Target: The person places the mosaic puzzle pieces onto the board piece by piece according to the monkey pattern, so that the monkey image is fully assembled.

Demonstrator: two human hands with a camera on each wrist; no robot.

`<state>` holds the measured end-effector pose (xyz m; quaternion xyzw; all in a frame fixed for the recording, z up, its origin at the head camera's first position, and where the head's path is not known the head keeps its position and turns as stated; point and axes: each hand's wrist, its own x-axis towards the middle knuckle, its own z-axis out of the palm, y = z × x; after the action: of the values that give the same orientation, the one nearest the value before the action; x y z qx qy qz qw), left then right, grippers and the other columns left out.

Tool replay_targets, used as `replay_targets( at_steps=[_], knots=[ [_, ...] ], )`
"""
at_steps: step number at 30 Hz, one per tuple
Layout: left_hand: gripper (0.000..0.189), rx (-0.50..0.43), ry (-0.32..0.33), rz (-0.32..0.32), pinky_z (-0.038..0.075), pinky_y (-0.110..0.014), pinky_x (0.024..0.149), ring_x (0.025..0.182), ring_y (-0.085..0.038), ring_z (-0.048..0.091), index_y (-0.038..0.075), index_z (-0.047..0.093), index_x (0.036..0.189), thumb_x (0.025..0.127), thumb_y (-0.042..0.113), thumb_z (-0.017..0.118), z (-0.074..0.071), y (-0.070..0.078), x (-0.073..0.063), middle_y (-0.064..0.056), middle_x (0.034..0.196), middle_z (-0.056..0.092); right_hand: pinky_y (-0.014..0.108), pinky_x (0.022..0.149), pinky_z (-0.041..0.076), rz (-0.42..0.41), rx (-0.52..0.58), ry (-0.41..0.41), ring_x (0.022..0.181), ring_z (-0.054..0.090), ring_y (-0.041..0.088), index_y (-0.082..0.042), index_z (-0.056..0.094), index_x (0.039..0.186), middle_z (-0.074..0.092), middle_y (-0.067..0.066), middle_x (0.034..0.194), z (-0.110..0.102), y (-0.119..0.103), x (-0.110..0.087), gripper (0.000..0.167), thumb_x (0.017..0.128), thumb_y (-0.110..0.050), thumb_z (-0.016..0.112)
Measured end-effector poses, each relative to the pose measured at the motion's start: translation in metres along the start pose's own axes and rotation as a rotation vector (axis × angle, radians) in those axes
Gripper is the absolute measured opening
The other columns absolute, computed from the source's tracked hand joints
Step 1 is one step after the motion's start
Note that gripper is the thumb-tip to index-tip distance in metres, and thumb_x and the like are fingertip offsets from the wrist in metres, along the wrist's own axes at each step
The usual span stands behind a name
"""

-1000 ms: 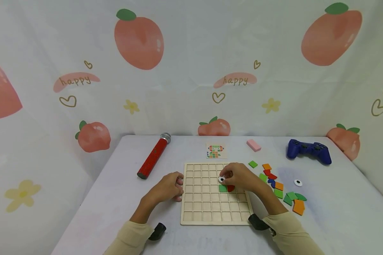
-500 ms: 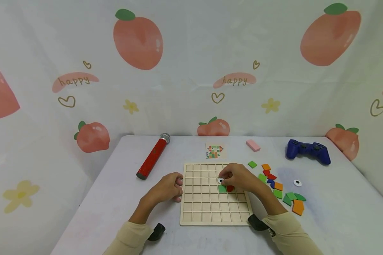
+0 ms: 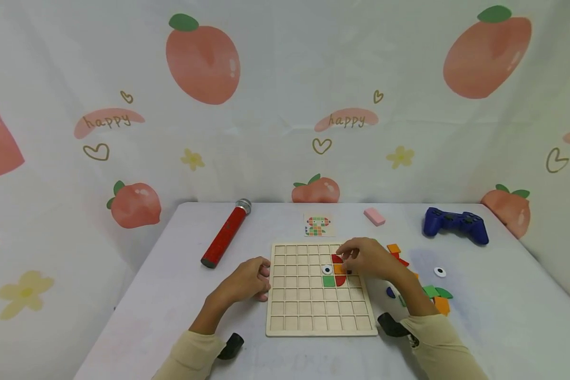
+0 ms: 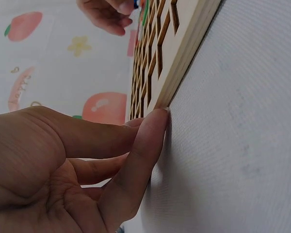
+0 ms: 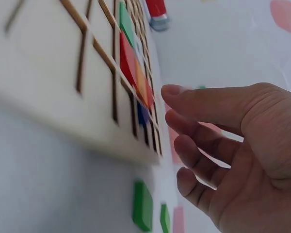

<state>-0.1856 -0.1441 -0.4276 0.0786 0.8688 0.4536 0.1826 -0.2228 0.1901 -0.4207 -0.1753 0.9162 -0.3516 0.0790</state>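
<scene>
A pale wooden grid board [image 3: 301,306] lies on the table. At its left edge my left hand [image 3: 247,279] holds on, thumb and finger right against the wood in the left wrist view. My right hand [image 3: 369,257] hovers over the board's far right part. Its thumb and loosely bent fingers [image 5: 196,131] stand apart with nothing between them. Beside that hand, an eye disc [image 3: 327,269], a green square [image 3: 329,281], an orange square [image 3: 339,269] and red curved pieces [image 3: 340,281] sit in the cells. A blue piece [image 5: 143,114] shows in the right wrist view.
Loose coloured pieces [image 3: 442,305] lie right of the board, partly behind my right arm, with another eye disc [image 3: 439,272]. Behind are a pattern card [image 3: 319,225], a pink block [image 3: 374,216] and a blue game controller [image 3: 456,226]. A red microphone [image 3: 225,235] lies left.
My right hand has let go of the eye disc and moved right and slightly away, uncovering the orange square and upper red piece. The left hand stays at the board's edge.
</scene>
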Motion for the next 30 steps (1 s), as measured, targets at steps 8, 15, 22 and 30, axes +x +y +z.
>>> replay_targets(
  at_steps=[8,15,22,30],
  knots=[
    [0.048,0.005,0.015,0.0,0.066,-0.032,0.072,0.083,-0.018,0.064,-0.006,0.056,0.138,0.092,-0.008,0.068,0.0,0.0,-0.001,-0.011,0.111,0.063,0.031,0.072,0.051,0.051,-0.03,0.006,0.088,0.059,0.02,-0.004,0.076,0.123,0.071,0.005,0.101,-0.029,0.024,-0.01,0.035,0.09,-0.015,0.079],
    [0.048,0.005,0.019,0.007,0.066,-0.032,0.072,0.083,-0.018,0.064,-0.006,0.056,0.138,0.091,-0.007,0.069,-0.001,0.001,-0.003,-0.011,0.111,0.064,0.031,0.073,0.053,0.113,-0.014,-0.001,0.092,0.06,0.022,-0.003,0.074,0.128,0.073,0.009,0.109,-0.05,0.044,-0.024,0.041,0.09,-0.017,0.08],
    [0.049,-0.005,0.006,0.02,0.065,-0.03,0.071,0.081,-0.017,0.065,-0.008,0.055,0.139,0.091,-0.007,0.067,-0.001,0.0,-0.002,-0.012,0.113,0.063,0.034,0.078,0.054,0.144,-0.015,-0.011,0.092,0.062,0.023,-0.004,0.074,0.129,0.073,0.008,0.109,-0.061,0.063,-0.032,0.041,0.089,-0.013,0.078],
    [0.051,-0.028,-0.002,0.044,0.066,-0.034,0.071,0.086,-0.019,0.065,-0.011,0.053,0.139,0.09,-0.011,0.066,-0.003,0.0,-0.003,-0.015,0.116,0.062,0.034,0.078,0.053,0.192,-0.011,-0.032,0.094,0.06,0.025,-0.006,0.075,0.128,0.073,0.01,0.114,-0.066,0.069,-0.036,0.042,0.087,-0.011,0.08]
  ],
)
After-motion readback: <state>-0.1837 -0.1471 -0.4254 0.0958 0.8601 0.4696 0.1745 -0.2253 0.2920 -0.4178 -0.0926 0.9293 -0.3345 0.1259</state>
